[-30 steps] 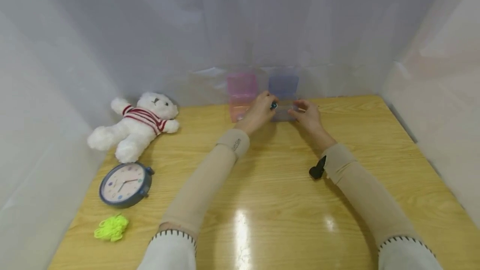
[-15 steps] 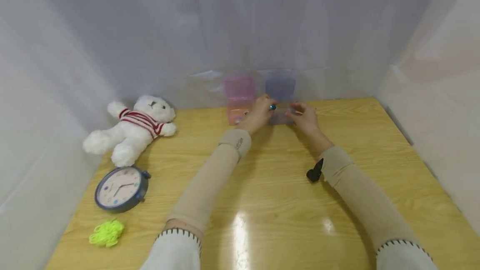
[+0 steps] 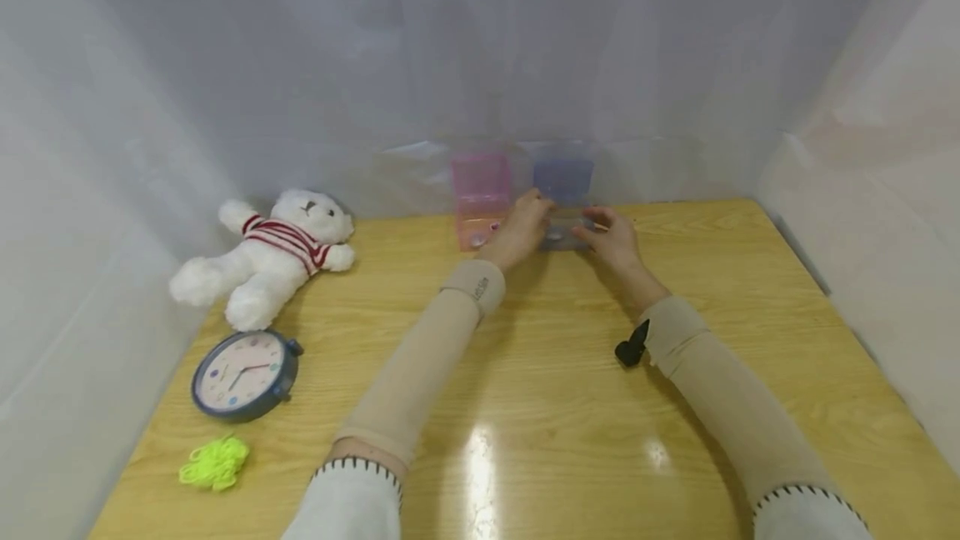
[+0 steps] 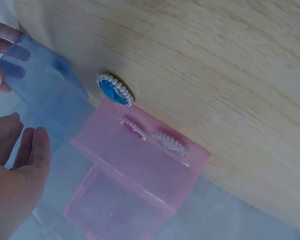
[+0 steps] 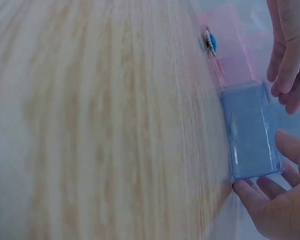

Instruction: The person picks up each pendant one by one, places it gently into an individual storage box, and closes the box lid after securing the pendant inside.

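A see-through blue box [image 3: 564,177] stands against the back sheet with its lid raised. My right hand [image 3: 615,238] grips its right end, thumb and fingers at the wall. At its left side is my left hand [image 3: 522,225], fingers loosely bent with nothing visible between them in the left wrist view. A pink see-through box [image 3: 480,177], lid up too, stands to the left. Two pearl-edged ornaments, one with a pink stone [image 4: 133,129] and a pale one [image 4: 170,143], show in it. A blue gem ornament [image 4: 114,91] with a beaded rim lies by its front corner.
On the left side of the wooden table [image 3: 540,407] are a white teddy bear [image 3: 288,238] in a striped sweater, a blue-rimmed clock [image 3: 243,376] and a neon yellow tangle of string [image 3: 215,462]. Pale sheets [image 3: 337,65] hang around the table.
A blue gem at my left fingertips earlier no longer shows there in the head view, and a small pale shape shows in the blue box. My right hand stays at the box.
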`<state>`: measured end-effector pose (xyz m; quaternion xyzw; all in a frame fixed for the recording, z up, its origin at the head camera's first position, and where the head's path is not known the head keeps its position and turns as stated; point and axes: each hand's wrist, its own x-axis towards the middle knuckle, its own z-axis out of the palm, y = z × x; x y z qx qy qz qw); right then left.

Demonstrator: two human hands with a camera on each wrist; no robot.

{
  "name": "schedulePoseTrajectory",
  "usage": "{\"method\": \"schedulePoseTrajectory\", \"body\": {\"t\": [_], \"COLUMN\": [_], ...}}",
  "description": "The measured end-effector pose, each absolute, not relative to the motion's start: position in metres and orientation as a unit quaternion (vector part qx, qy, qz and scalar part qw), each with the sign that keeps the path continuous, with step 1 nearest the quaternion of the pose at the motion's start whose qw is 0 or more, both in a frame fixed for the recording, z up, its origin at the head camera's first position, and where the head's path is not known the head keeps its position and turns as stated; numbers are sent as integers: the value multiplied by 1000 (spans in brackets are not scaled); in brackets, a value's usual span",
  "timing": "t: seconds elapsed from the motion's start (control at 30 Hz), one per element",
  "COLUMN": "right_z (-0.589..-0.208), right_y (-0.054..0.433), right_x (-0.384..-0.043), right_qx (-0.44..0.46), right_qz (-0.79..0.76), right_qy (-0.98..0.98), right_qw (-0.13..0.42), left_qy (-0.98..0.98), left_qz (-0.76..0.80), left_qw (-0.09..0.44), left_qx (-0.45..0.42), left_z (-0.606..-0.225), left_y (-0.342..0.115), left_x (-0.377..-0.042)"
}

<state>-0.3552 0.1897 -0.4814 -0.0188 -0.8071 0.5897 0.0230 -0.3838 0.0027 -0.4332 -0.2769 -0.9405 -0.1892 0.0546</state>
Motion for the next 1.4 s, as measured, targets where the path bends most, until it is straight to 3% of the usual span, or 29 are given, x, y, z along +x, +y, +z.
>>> {"method": "schedulePoseTrajectory", "body": {"t": [0.53, 1.2, 1.4], "right_z": [-478, -479, -478], "right_y": [190, 191, 190], "right_x": [-356, -353, -354], "right_qx": [-24, -19, -16], "right_qz": [592, 590, 589], "right_qy": [-805, -807, -808], "right_qw": [11, 10, 8], "left_qy": [-918, -943, -942], "left_qz": [-311, -151, -91], "left_qw": [83, 56, 79], "left_qx": [-231, -291, -314], "left_z": [-415, -456, -464], "left_y": [-36, -72, -73], "left_x": [-362, -344, -343]}}
